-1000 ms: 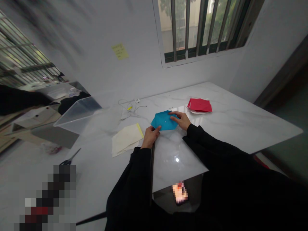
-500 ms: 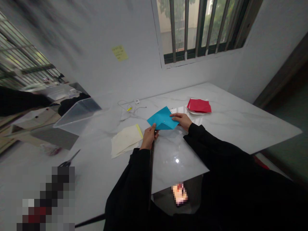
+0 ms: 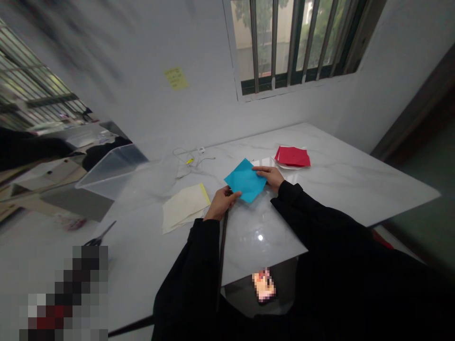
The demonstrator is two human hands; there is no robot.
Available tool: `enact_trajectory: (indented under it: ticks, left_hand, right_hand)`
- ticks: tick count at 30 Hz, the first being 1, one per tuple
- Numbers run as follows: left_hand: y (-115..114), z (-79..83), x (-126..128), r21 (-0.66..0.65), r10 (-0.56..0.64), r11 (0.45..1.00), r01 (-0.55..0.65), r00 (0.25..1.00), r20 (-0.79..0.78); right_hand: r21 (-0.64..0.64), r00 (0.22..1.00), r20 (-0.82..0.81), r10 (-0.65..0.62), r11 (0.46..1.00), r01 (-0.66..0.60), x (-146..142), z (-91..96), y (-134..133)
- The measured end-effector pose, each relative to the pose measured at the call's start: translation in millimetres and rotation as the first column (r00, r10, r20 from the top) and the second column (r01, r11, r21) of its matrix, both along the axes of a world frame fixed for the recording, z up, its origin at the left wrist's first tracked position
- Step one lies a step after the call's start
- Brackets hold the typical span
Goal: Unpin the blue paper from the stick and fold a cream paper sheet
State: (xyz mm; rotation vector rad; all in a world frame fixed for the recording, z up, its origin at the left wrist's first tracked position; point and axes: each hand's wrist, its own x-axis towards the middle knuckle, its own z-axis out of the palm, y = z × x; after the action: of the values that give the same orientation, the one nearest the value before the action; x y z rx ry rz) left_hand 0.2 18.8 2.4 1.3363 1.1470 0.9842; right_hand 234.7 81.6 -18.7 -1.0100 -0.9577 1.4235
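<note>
A sheet of blue paper (image 3: pixel 246 181) is held above the marbled white table, between my two hands. My left hand (image 3: pixel 222 202) pinches its lower left side, thumb on top and fingers underneath. At the upper right edge, my right hand (image 3: pixel 270 177) grips it with the fingers over the top. Left of my left hand lie several cream sheets (image 3: pixel 185 204), one with a yellow edge. Beyond my right hand is a small stack of red paper (image 3: pixel 293 157) with white sheets under it. A white sheet (image 3: pixel 262 162) lies partly hidden behind the blue paper.
A thin cable (image 3: pixel 194 161) with a yellow tag lies near the wall. Scissors (image 3: pixel 101 235) rest on the left table, near a clear plastic box (image 3: pixel 110 170). A yellow note (image 3: pixel 176 78) sticks to the wall beside a barred window (image 3: pixel 289 47).
The blue paper has turned and now shows a flatter, squarer face; the raised lower flap no longer shows. My left hand has shifted its thumb along the lower left edge.
</note>
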Motion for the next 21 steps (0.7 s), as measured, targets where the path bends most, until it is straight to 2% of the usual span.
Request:
enact_trajectory:
  ticks: [6,10,13,16,18,19,21]
  left_hand:
    - [0,1.5,-1,-0.009,0.055,0.998,-0.055,0.998,-0.003]
    - [-1,2.6,0,-0.002,0.063,0.998,-0.063,0.998,0.007]
    - [-1,3.1,0,-0.003,0.058,0.998,-0.058,0.998,0.026]
    - [-2,3.9,1,-0.008,0.045,0.999,-0.045,0.998,0.051]
    - [-2,4.5,2,-0.009,0.039,0.999,-0.039,0.998,0.056]
    - [-2,4.7,2,-0.004,0.040,0.999,-0.040,0.997,0.059]
    - [-2,5.0,3,0.016,0.052,0.998,-0.054,0.996,0.073]
  right_hand:
    - [-0.141,1.000,-0.016,-0.013,0.990,0.011,7,2.9,1]
    - [-0.170,0.999,-0.025,0.027,0.985,-0.031,11,8.3,-1]
    - [-0.188,0.983,-0.072,0.166,0.966,-0.177,15,14.2,-3]
    - [-0.186,0.921,-0.124,0.369,0.903,-0.387,17,17.9,-8]
    - [-0.212,0.898,-0.107,0.428,0.872,-0.441,17,17.8,-10]
    - [-0.225,0.905,-0.073,0.419,0.877,-0.424,18,17.5,-11]
    - [-0.190,0.952,0.074,0.297,0.941,-0.279,24,17.8,-9]
